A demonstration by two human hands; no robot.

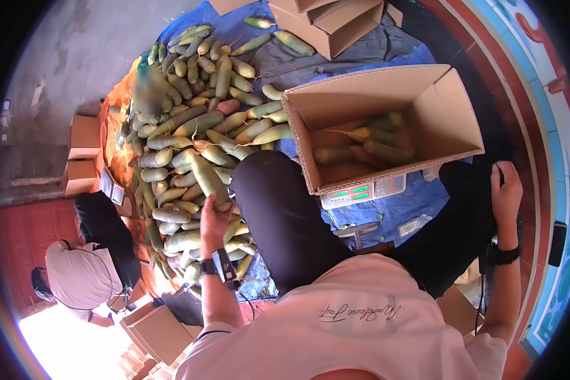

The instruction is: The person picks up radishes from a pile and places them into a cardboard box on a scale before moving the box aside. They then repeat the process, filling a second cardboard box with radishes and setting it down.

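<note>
My left hand (215,223) is closed around the lower end of a long green radish (206,174), at the near edge of a big heap of green radishes (187,120). Its fingers are partly hidden by the radish. My right hand (506,191) rests on my right knee with its fingers loosely apart and nothing in it. Between my knees and the heap stands an open cardboard box (386,174) with several green radishes (370,142) lying at its bottom. The box sits on a scale (354,193) with lit green displays.
Blue sheeting (424,196) covers the floor under the scale. More cardboard boxes (335,28) stand at the far side. Left of the heap, another person (85,275) is crouched near a second scale (112,190). A tiled wall (544,107) runs along the right.
</note>
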